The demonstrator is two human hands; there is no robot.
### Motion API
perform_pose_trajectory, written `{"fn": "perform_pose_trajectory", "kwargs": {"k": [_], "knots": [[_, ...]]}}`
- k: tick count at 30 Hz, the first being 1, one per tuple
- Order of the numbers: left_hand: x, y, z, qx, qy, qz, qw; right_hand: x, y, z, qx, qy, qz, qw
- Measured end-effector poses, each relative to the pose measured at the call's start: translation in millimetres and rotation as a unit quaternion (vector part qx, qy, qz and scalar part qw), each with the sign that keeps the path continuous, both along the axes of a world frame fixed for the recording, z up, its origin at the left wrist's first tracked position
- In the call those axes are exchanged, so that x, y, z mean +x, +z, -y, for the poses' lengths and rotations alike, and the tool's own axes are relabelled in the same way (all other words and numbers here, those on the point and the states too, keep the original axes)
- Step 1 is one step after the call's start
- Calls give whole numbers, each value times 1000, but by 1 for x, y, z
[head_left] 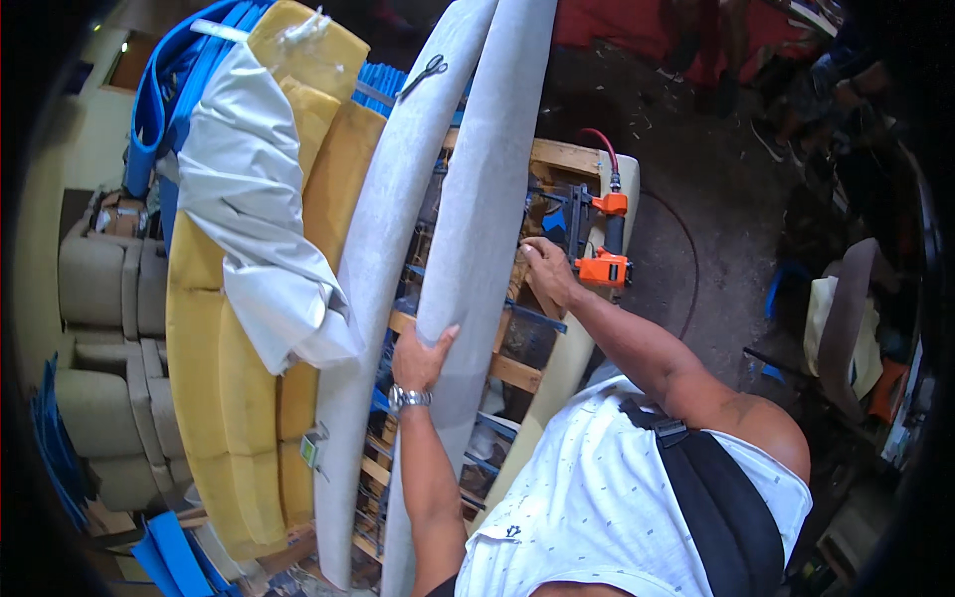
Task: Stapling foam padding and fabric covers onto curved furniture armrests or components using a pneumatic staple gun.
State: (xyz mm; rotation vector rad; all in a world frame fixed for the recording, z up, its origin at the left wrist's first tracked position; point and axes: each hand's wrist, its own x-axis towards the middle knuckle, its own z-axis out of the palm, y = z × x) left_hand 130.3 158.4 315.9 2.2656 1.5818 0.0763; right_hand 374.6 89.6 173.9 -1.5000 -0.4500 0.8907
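A long pale grey padded panel [487,199] lies lengthwise across a wooden frame [515,373] with dark webbing. Its left edge is in the grip of my left hand [422,358], thumb on top and the other fingers mostly hidden. My right hand [549,269] is closed at the panel's right edge, its fingertips bent in against the fabric. Just right of that hand, an orange and black air staple gun [603,269] rests on the frame, joined to a red hose [603,139]. A second grey padded panel [383,239] runs alongside on the left.
Black scissors [423,76] lie on the second panel's far part. Left of it stand yellow foam pieces [224,398] draped with white cloth [244,169]. Grey sofa seats [95,284] stand farther left. The hose trails over the dark floor [657,149]; other people's legs [731,40] show at far right.
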Motion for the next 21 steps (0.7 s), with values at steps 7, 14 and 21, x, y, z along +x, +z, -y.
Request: {"fn": "perform_pose_trajectory", "kwargs": {"k": [7,14,21], "knots": [[16,-38,-95,-103,-114,89,984,67,-86,-119,-68,-175,12,982],[178,-79,-208,-307,-47,334,890,100,-164,-195,-125,-250,50,959],[228,-106,-287,-338,-53,302,890,159,-121,-232,-37,-256,226,939]]}}
